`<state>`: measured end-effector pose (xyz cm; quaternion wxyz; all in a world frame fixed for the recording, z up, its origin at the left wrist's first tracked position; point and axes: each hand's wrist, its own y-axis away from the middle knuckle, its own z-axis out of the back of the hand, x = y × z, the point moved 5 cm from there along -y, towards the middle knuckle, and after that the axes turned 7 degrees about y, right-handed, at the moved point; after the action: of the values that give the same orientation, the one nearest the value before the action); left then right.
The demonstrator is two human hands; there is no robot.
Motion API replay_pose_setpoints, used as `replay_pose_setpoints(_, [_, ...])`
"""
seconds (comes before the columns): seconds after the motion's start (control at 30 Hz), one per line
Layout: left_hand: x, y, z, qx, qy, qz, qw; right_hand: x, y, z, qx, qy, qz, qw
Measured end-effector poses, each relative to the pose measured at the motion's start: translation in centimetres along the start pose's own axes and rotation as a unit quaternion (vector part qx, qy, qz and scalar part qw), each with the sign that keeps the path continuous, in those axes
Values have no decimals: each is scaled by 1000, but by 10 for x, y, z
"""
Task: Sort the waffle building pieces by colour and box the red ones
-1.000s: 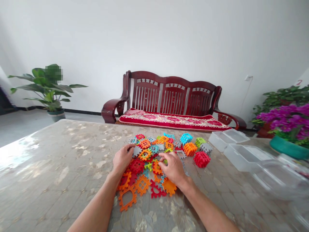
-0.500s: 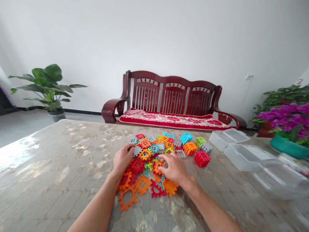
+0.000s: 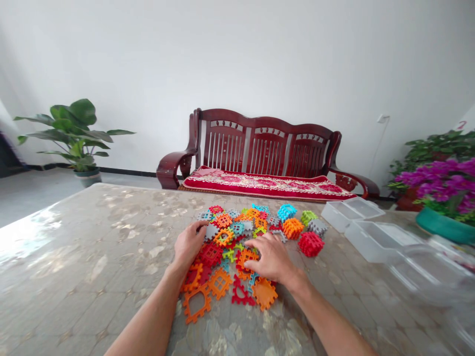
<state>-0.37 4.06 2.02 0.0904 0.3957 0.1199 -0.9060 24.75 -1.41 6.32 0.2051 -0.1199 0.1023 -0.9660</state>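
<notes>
Toothed pieces [image 3: 212, 253] on patterned table [image 3: 122, 257], bench [image 3: 267, 148] beyond

Loose flat notched plastic pieces [image 3: 264, 293] mixed orange, red, lime green, grey and pale blue. Chunky notched plastic blocks [image 3: 310, 244] were each one colour: bright blue, orange, red, lime, grey. Grey-brown tabletop [image 3: 122, 247] bore pale leaf shapes over diamond grid. Slatted wooden bench [image 3: 267, 138] was dark reddish brown, its red cloth seat cover [image 3: 267, 182] patterned with cream and pink flowers. Clustered blooms [image 3: 441, 180] were magenta, bowl-shaped pot [image 3: 441, 227] teal.
</notes>
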Motion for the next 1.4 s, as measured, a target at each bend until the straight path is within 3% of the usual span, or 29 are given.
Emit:
replay_pose_setpoints(0.2, [0, 0, -1, -5, 4, -7, 1000, -5, -2, -5, 5, -24, -5, 1000])
replay_pose_setpoints(0.4, [-2, 0, 0, 2, 2, -10, 1000, -16, -6, -7, -35, -120, -44, 991])
replay_pose_setpoints(0.6, [0, -1, 0, 0, -1, -4, 1000, -37, -9, -7, -131, -222, -76, 963])
replay_pose_setpoints(0.73, [0, 0, 0, -2, -1, -6, 1000, -52, -9, -7, -192, -205, -86, 956])
replay_pose_setpoints(1.0, [1, -1, -1, -10, 0, -7, 1000, -71, -1, -20, -110, -154, -102, 977])
replay_pose_setpoints(1.23, [2, -1, -1, -2, 1, -4, 1000, -54, 5, -4, -83, -20, -112, 990])
replay_pose_setpoints(1.4, [0, -1, -1, -4, 8, -6, 1000, -47, 5, -5, -65, 31, -102, 992])
